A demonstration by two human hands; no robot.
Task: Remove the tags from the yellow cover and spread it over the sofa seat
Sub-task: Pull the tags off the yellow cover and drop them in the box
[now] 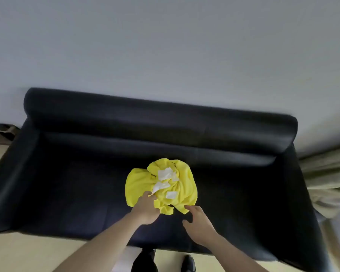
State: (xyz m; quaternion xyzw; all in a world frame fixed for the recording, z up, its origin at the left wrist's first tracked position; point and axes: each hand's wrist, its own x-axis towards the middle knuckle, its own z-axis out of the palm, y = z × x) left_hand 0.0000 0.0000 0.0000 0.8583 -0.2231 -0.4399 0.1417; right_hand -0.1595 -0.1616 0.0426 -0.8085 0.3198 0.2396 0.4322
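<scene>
Yellow cover (pixel 177 191), soft and light, lies bunched on the sofa seat (pixel 77 183); left hand (pixel 145 208) pinches a white tag (pixel 159 186), right hand (pixel 197 218) hovers loosely spread, holding nothing.

A bright yellow cover (pixel 177 189) is showing white tags (pixel 166 174) against a plain dark navy sofa (pixel 86 173); pale grey wall (pixel 165 46), beige floor (pixel 28 254), olive curtain (pixel 328 173) at right.

No readable text — white tags (pixel 166 174) seemingly blank, blurred.
</scene>
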